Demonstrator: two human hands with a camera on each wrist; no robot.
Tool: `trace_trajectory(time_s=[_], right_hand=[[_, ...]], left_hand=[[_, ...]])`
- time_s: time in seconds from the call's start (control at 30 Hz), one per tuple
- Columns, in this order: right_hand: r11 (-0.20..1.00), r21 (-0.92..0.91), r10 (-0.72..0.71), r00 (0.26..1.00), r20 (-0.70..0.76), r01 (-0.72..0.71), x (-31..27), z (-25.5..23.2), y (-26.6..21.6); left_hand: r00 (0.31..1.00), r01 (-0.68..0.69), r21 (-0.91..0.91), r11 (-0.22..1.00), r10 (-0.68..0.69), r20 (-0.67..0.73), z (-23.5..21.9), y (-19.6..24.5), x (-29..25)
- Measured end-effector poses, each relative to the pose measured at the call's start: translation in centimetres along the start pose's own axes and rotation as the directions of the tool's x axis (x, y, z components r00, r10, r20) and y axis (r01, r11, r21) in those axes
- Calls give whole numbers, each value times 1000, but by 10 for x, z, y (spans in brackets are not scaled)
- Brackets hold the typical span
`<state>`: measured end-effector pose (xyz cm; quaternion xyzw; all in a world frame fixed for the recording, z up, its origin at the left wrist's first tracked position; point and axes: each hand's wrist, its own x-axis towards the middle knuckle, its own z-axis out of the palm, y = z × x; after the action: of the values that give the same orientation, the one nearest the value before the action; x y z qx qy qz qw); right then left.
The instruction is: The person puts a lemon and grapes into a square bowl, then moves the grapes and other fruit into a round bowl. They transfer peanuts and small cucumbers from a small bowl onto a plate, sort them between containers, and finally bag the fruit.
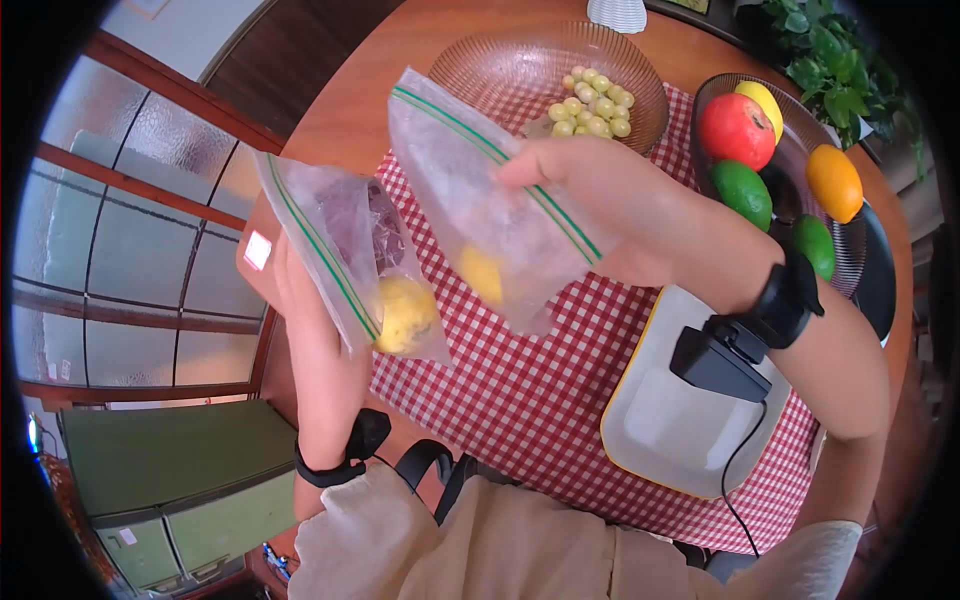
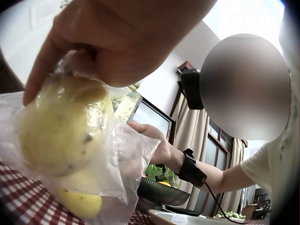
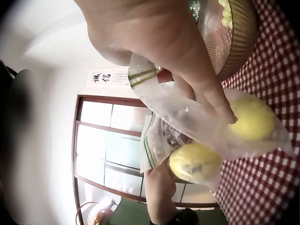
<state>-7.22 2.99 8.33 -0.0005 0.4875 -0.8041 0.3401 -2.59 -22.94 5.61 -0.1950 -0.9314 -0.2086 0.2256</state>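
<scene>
Two clear zip bags with green seals are held up over the checked cloth. The left hand (image 1: 305,300) grips one bag (image 1: 325,230), which holds a yellow fruit (image 1: 405,314) and something dark purple beside it. In the left wrist view that fruit (image 2: 65,126) hangs just under the fingers. The right hand (image 1: 610,200) pinches the other bag (image 1: 450,180) near its seal, thumb on the front. A yellow fruit (image 1: 481,274) lies low inside it, and in the right wrist view this fruit (image 3: 253,119) is by a fingertip. The bags hang side by side.
Behind the bags stands a ribbed glass bowl (image 1: 480,60) with green grapes (image 1: 595,105). At the right, a dark oval bowl (image 1: 790,190) holds a red fruit (image 1: 737,132) and several others. A white tray (image 1: 660,430) lies on the checked cloth (image 1: 520,390), under the right forearm.
</scene>
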Motion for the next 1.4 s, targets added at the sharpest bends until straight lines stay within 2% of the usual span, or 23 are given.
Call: trace_trajectory(time_s=[0.07, 0.2, 0.27, 0.3, 0.37, 0.4, 0.43, 0.47, 0.53, 0.8, 0.87, 0.97, 1.03, 1.07, 1.1, 1.13, 1.17, 1.2, 1.23, 1.3, 1.33, 1.37, 1.4], right_hand=[[997, 74, 12, 993, 120, -21, 14, -1, 0], [999, -38, 28, 999, 40, -27, 23, -2, -1], [900, -432, -139, 979, -147, 63, 30, -9, 2], [900, -431, -136, 980, -146, 61, 31, -12, 1], [474, -880, -323, 934, -150, 23, 33, -17, 2], [476, -879, -320, 935, -150, 22, 34, -20, 5], [316, -944, -450, 891, -58, 98, 34, -23, 10], [139, -978, -556, 829, 52, 154, 35, -26, 13], [140, -978, -554, 831, 51, 153, 33, -24, 14], [104, -986, -598, 801, 42, 128, 27, -16, 22], [-42, -985, -649, 745, 155, 168, 23, -19, 24], [-89, -983, -698, 693, 178, 162, 0, -13, 17], [-134, -978, -684, 699, 207, 158, -14, -15, 14], [-204, -963, -609, 747, 266, 176, -22, -15, 13], [-270, -942, -526, 790, 316, 197, -30, -13, 13], [-251, -956, -464, 848, 256, 151, -39, -5, 13], [-259, -955, -472, 845, 253, 141, -48, 0, 17], [-415, -904, -506, 800, 323, 103, -58, 5, 22], [-557, -829, -523, 755, 397, 50, -68, 10, 28], [-586, -809, -522, 740, 424, 50, -92, 15, 38], [-517, -846, -459, 791, 404, 131, -107, 15, 42], [-436, -876, -389, 835, 390, 206, -121, 12, 46], [-439, -876, -392, 834, 388, 202, -133, 11, 46]], left_hand=[[1000, -6, 153, 988, 10, -24, -4, 8, 0], [997, 59, 75, 995, -62, 35, -2, 17, -1], [980, 136, 120, 983, -152, 131, 4, 15, -1], [979, 138, 120, 983, -154, 132, 5, 15, 0], [956, 114, 139, 984, -147, 255, 8, 19, 3], [937, 151, 178, 972, -198, 288, 10, 22, 6], [936, 152, 179, 972, -200, 290, 14, 23, 6], [947, 62, 206, 977, -123, 297, 19, 21, 5], [953, -137, 289, 947, 46, 300, 34, 13, 3], [940, -85, 226, 970, 4, 340, 58, 20, 2], [942, -99, 251, 963, 10, 335, 55, 24, 3], [961, -51, 160, 986, 5, 277, 47, 25, 12], [972, -126, 268, 955, 65, 228, 33, 27, 25], [984, -161, 272, 949, 135, 112, 25, 33, 40], [984, -167, 268, 949, 144, 107, 19, 37, 53], [986, -166, 191, 967, 156, 64, 15, 39, 67], [986, -167, 112, 979, 166, 19, 15, 40, 81], [963, -259, 90, 962, 264, -55, 20, 39, 98], [960, -266, 85, 960, 272, -65, 23, 42, 114], [937, -348, 77, 934, 344, 65, 28, 51, 146], [935, -354, 74, 932, 350, 58, 35, 54, 163], [899, -369, 32, 929, 348, 265, 44, 57, 180], [821, -376, -11, 927, 338, 460, 55, 60, 198]])
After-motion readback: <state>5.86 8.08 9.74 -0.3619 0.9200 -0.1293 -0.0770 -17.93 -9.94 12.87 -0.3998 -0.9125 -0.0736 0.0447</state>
